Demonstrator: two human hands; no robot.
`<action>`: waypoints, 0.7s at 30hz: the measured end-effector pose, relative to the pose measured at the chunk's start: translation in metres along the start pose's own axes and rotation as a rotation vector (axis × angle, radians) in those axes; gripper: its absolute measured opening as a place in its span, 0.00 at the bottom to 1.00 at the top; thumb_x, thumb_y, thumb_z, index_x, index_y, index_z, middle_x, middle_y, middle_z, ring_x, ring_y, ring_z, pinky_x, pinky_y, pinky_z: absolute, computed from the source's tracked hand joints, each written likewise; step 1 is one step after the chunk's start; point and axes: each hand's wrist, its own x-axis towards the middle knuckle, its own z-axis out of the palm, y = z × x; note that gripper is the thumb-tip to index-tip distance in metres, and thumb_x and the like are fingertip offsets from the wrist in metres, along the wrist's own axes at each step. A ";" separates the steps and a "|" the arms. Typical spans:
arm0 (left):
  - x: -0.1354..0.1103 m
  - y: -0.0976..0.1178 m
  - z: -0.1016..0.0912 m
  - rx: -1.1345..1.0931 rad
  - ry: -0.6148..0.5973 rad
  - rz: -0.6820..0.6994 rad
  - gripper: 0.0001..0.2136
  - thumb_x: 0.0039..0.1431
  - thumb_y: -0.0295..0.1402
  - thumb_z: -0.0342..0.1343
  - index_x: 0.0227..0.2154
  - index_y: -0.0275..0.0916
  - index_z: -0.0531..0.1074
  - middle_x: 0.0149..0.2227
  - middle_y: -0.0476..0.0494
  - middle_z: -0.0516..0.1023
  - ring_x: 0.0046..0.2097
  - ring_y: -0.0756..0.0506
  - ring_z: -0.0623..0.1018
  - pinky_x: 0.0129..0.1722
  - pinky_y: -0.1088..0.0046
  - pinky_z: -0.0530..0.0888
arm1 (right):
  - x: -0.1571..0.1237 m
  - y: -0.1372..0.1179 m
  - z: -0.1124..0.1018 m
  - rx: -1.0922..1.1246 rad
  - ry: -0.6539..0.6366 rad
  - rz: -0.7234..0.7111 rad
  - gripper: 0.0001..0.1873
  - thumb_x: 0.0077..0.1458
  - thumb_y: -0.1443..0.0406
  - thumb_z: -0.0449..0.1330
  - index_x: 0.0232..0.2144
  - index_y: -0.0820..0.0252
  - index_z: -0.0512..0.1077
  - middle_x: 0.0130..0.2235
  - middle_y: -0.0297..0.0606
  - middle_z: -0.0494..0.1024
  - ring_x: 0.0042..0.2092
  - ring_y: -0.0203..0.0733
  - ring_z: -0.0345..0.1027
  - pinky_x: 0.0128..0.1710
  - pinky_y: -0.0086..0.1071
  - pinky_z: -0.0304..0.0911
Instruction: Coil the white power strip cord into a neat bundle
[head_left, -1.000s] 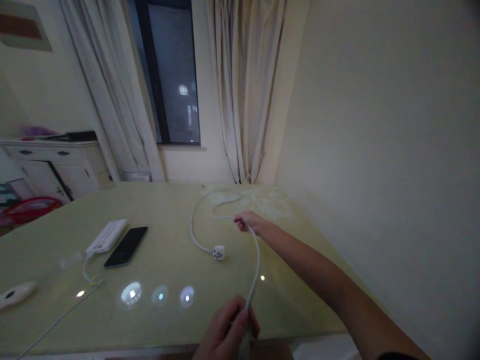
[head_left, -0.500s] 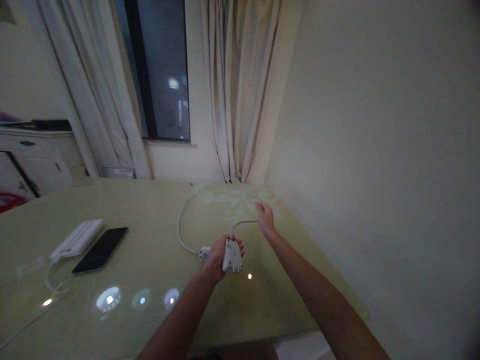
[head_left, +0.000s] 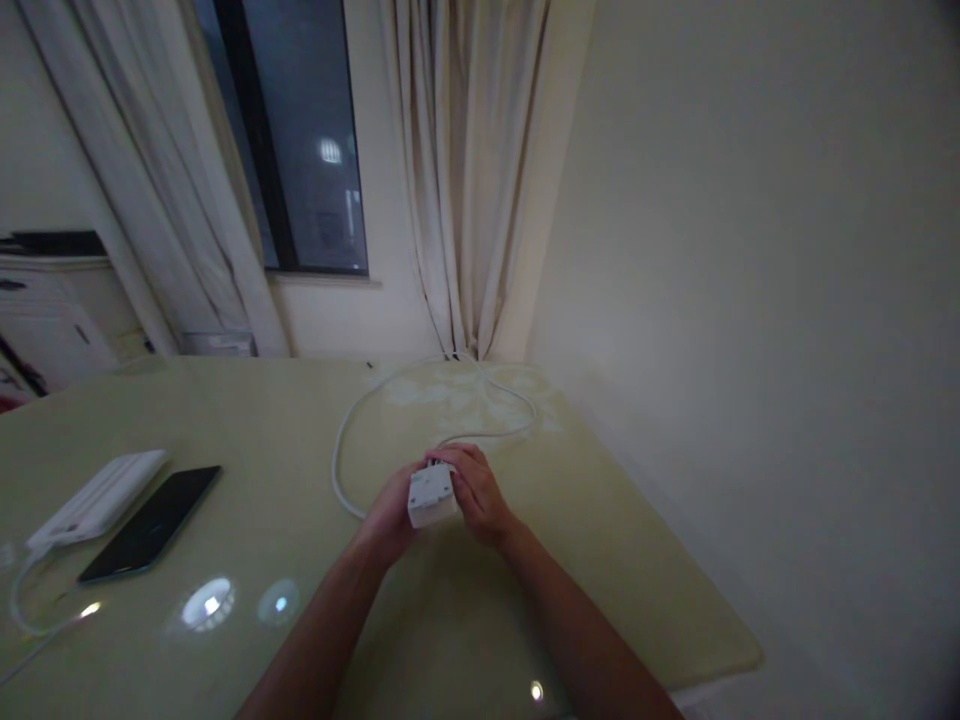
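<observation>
A small white power strip (head_left: 432, 492), a boxy block with a cord, is held above the table in both hands. My left hand (head_left: 393, 508) is closed round its left side. My right hand (head_left: 478, 492) presses against its right side, with fingers curled over the far end where the cord leaves. The white cord (head_left: 339, 440) lies in a wide loop beyond my hands. One end of the loop runs toward my left hand, and what it joins there is hidden.
A black phone (head_left: 150, 525) lies at the left beside a white power bank (head_left: 101, 495) with a cable attached. The pale green tabletop (head_left: 247, 420) has shiny light reflections. A wall (head_left: 712, 300) stands along the right, and curtains (head_left: 469, 180) hang behind the table.
My right hand has let go of the cord and come left and nearer to grip the power strip. The cord now rests on the table at the right. The view has shifted slightly right.
</observation>
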 end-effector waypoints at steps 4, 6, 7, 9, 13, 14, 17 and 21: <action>-0.007 0.000 0.004 0.160 0.078 0.042 0.16 0.46 0.42 0.69 0.29 0.33 0.76 0.25 0.48 0.77 0.26 0.50 0.74 0.26 0.76 0.68 | -0.003 -0.001 -0.013 -0.036 -0.128 -0.095 0.29 0.66 0.54 0.52 0.66 0.57 0.62 0.61 0.49 0.72 0.63 0.51 0.63 0.64 0.48 0.57; -0.009 0.002 0.002 0.317 0.109 0.099 0.18 0.49 0.46 0.68 0.26 0.33 0.76 0.23 0.49 0.75 0.24 0.51 0.71 0.24 0.77 0.65 | -0.004 0.000 -0.012 -0.071 -0.153 -0.120 0.34 0.61 0.55 0.59 0.66 0.58 0.61 0.62 0.51 0.70 0.64 0.53 0.63 0.64 0.48 0.58; -0.009 0.003 0.000 0.399 0.106 0.131 0.19 0.50 0.48 0.66 0.26 0.33 0.76 0.22 0.49 0.74 0.23 0.51 0.70 0.23 0.77 0.64 | -0.004 0.000 -0.010 -0.092 -0.152 -0.120 0.34 0.60 0.57 0.61 0.66 0.58 0.62 0.62 0.51 0.70 0.64 0.53 0.62 0.64 0.48 0.57; -0.007 0.010 -0.005 0.543 0.050 0.179 0.20 0.52 0.49 0.65 0.27 0.33 0.78 0.23 0.47 0.75 0.24 0.49 0.71 0.23 0.76 0.64 | -0.005 0.002 -0.005 -0.112 -0.121 -0.096 0.31 0.61 0.60 0.61 0.64 0.58 0.64 0.61 0.52 0.71 0.65 0.52 0.62 0.65 0.48 0.57; 0.002 0.035 -0.033 0.793 0.130 0.368 0.15 0.59 0.44 0.60 0.35 0.36 0.81 0.33 0.39 0.82 0.35 0.42 0.79 0.30 0.73 0.71 | -0.007 0.009 0.004 0.088 0.110 0.108 0.20 0.62 0.53 0.61 0.51 0.57 0.74 0.52 0.49 0.78 0.56 0.51 0.71 0.58 0.47 0.64; 0.004 0.041 -0.045 0.909 0.229 0.446 0.13 0.62 0.40 0.57 0.39 0.37 0.81 0.38 0.37 0.83 0.41 0.40 0.80 0.35 0.71 0.73 | -0.007 0.011 0.006 0.189 0.198 0.197 0.20 0.62 0.49 0.60 0.46 0.57 0.75 0.46 0.47 0.80 0.50 0.50 0.74 0.54 0.45 0.67; 0.008 0.049 -0.089 1.517 0.439 0.463 0.16 0.59 0.23 0.50 0.46 0.37 0.79 0.52 0.30 0.79 0.55 0.35 0.76 0.54 0.59 0.71 | -0.003 0.015 0.007 0.498 0.463 0.442 0.29 0.60 0.38 0.55 0.36 0.58 0.71 0.27 0.35 0.75 0.28 0.39 0.70 0.37 0.37 0.71; 0.015 0.041 -0.131 1.905 0.334 0.215 0.22 0.54 0.17 0.49 0.50 0.35 0.77 0.51 0.27 0.77 0.52 0.36 0.78 0.55 0.60 0.70 | 0.005 0.019 0.003 0.738 0.645 0.636 0.36 0.55 0.31 0.53 0.39 0.58 0.68 0.18 0.22 0.61 0.17 0.29 0.50 0.22 0.28 0.62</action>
